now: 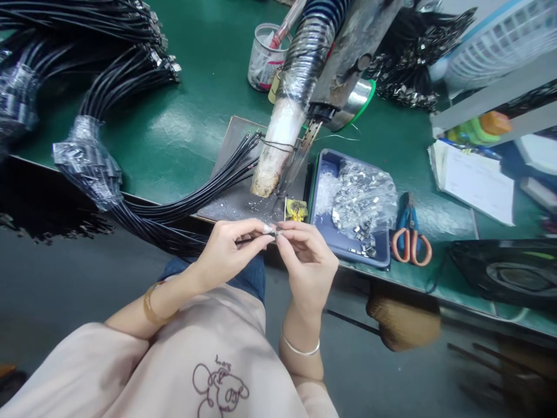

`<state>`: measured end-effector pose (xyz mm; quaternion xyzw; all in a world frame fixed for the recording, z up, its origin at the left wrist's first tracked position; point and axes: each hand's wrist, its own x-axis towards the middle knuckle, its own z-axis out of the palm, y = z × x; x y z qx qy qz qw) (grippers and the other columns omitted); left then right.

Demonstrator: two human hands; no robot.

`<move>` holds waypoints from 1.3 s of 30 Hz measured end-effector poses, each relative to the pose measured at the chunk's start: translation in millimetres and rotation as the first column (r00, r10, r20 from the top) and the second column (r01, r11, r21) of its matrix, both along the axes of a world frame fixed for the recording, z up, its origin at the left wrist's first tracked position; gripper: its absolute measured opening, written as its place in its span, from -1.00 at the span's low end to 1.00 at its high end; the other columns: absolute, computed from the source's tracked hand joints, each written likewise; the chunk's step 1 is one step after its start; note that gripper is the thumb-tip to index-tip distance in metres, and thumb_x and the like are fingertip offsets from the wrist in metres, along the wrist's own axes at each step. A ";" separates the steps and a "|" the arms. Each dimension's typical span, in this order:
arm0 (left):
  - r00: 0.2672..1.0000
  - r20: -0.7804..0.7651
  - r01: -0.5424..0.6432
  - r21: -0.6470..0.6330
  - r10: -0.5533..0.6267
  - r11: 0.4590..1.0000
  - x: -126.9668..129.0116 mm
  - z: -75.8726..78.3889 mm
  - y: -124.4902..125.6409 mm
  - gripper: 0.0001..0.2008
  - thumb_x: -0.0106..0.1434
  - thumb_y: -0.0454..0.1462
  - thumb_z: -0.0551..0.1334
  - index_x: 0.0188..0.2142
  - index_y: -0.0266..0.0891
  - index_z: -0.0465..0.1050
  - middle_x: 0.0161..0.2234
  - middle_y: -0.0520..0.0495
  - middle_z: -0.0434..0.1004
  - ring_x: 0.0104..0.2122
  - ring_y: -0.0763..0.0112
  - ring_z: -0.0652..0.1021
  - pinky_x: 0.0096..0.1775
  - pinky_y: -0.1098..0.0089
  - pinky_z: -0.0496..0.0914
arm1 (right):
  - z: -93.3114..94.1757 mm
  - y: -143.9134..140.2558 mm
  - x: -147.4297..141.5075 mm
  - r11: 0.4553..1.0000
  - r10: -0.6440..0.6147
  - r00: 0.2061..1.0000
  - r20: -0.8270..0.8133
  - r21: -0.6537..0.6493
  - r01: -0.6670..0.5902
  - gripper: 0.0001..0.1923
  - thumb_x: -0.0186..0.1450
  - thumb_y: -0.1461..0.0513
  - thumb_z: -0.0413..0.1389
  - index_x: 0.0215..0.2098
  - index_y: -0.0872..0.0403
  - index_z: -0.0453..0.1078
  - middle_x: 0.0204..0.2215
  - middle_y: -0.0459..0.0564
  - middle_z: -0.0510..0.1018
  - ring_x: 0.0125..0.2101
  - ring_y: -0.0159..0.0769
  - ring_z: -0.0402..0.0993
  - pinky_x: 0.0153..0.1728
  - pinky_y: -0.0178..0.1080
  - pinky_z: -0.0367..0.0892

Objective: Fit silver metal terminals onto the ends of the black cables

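Observation:
My left hand [230,249] and my right hand [304,255] meet at the fingertips just off the front edge of the green bench. Between them they pinch the end of a thin black cable with a small metal connector shell [275,231] on it. The cable runs left toward a bundle of black cables [174,212] that lies across a grey metal plate [237,145]. To the right, a blue tray [324,174] holds a clear bag of several small metal shells [361,197].
A soldering fixture with a ribbed hose [304,58] hangs over the plate. Red-handled scissors [409,232] lie right of the tray. More cable bundles [87,87] fill the left. A clear cup [263,58], solder spool [361,98], papers [474,180] and a white basket [500,40] stand behind.

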<state>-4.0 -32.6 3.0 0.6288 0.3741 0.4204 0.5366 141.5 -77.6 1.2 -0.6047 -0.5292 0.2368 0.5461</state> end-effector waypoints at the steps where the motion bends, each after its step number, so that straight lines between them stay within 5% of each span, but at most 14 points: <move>1: 1.000 -0.020 -0.016 0.058 0.017 0.998 0.0 -1.5 -0.4 -0.91 0.29 -0.31 0.30 -0.33 -0.27 0.59 -0.36 -0.09 0.69 -0.44 0.42 0.61 -0.37 0.48 0.48 | 0.4 0.0 0.0 1.000 -0.004 1.000 -0.002 -0.007 0.004 -0.93 0.28 0.24 0.22 -0.38 0.03 0.51 -0.28 0.01 0.64 -0.27 -0.25 0.63 -0.30 -0.24 0.59; 8: 0.988 -0.126 -0.020 0.444 0.084 0.896 -1.5 -11.6 0.6 -0.88 0.34 -0.34 0.27 -0.25 -0.25 0.63 -0.35 -0.11 0.71 -0.42 0.39 0.63 -0.30 0.42 0.51 | 0.1 -1.9 -0.1 0.999 0.002 0.999 -0.036 -0.037 -0.003 -0.92 0.29 0.22 0.21 -0.38 0.03 0.47 -0.24 0.03 0.63 -0.25 -0.22 0.65 -0.24 -0.19 0.60; 12: 0.977 -0.179 -0.001 0.535 0.115 0.845 -0.4 -14.1 -1.4 -0.83 0.38 -0.33 0.22 -0.26 -0.24 0.62 -0.37 -0.11 0.71 -0.41 0.37 0.64 -0.28 0.41 0.51 | -1.7 -4.3 -4.2 1.000 -0.015 1.000 -0.004 0.012 0.015 -0.92 0.31 0.25 0.18 -0.37 0.02 0.45 -0.22 0.01 0.62 -0.22 -0.21 0.67 -0.22 -0.16 0.61; 15: 0.987 -0.138 -0.013 0.407 0.075 0.913 0.9 -11.8 -4.1 -0.82 0.37 -0.35 0.20 -0.28 -0.27 0.60 -0.37 -0.11 0.70 -0.44 0.41 0.62 -0.29 0.45 0.50 | -4.7 -7.3 -10.0 0.988 -0.111 0.975 0.192 0.125 0.087 -0.93 0.32 0.29 0.18 -0.32 -0.01 0.47 -0.18 -0.01 0.63 -0.17 -0.19 0.66 -0.13 -0.10 0.61; 18: 0.996 -0.092 0.017 0.109 -0.007 0.994 -0.2 -5.9 -3.5 -0.84 0.35 -0.32 0.20 -0.23 -0.29 0.58 -0.53 -0.01 0.58 -0.56 0.48 0.51 -0.42 0.49 0.43 | -7.3 -8.9 -12.6 0.967 -0.196 0.905 0.377 0.229 0.114 -0.88 0.31 0.32 0.20 -0.26 -0.04 0.51 -0.15 -0.02 0.64 -0.15 -0.20 0.65 -0.09 -0.07 0.59; 22: 0.996 0.034 0.085 -0.173 -0.081 0.981 -3.4 0.2 2.5 -0.83 0.28 -0.25 0.26 -0.23 -0.32 0.55 -0.62 0.06 0.43 -0.62 0.53 0.40 -0.52 0.51 0.32 | -6.7 -8.4 -5.8 0.969 -0.186 0.954 0.236 0.203 0.139 -0.89 0.34 0.30 0.20 -0.24 -0.04 0.54 -0.20 -0.04 0.64 -0.20 -0.22 0.64 -0.13 -0.09 0.59; 31: 0.996 0.061 0.080 -0.165 -0.071 0.983 -2.6 -0.7 3.6 -0.84 0.19 -0.27 0.30 -0.40 -0.36 0.61 -0.46 -0.09 0.59 -0.47 0.46 0.51 -0.42 0.51 0.39 | 4.2 -7.6 1.3 0.998 0.007 0.990 0.144 0.066 -0.016 -0.91 0.32 0.30 0.24 -0.26 -0.03 0.56 -0.20 -0.04 0.64 -0.16 -0.24 0.62 -0.12 -0.15 0.57; 36: 0.992 0.045 0.121 -0.094 -0.117 0.988 -6.3 4.5 5.5 -0.81 0.25 -0.27 0.27 -0.41 -0.35 0.61 -0.41 -0.12 0.65 -0.41 0.42 0.55 -0.36 0.50 0.44 | 1.5 -2.5 10.7 0.989 0.143 0.960 -0.240 0.007 -0.146 -0.84 0.38 0.22 0.17 -0.39 0.03 0.48 -0.22 -0.03 0.62 -0.22 -0.25 0.67 -0.20 -0.23 0.60; 39: 0.992 0.046 0.124 -0.135 -0.119 0.983 -8.2 6.0 7.4 -0.81 0.23 -0.25 0.28 -0.40 -0.35 0.61 -0.41 -0.12 0.64 -0.42 0.42 0.54 -0.39 0.50 0.42 | -1.3 -0.7 14.6 0.996 0.081 0.956 -0.282 0.067 -0.065 -0.88 0.35 0.24 0.21 -0.37 0.02 0.52 -0.24 -0.06 0.62 -0.24 -0.29 0.67 -0.16 -0.24 0.60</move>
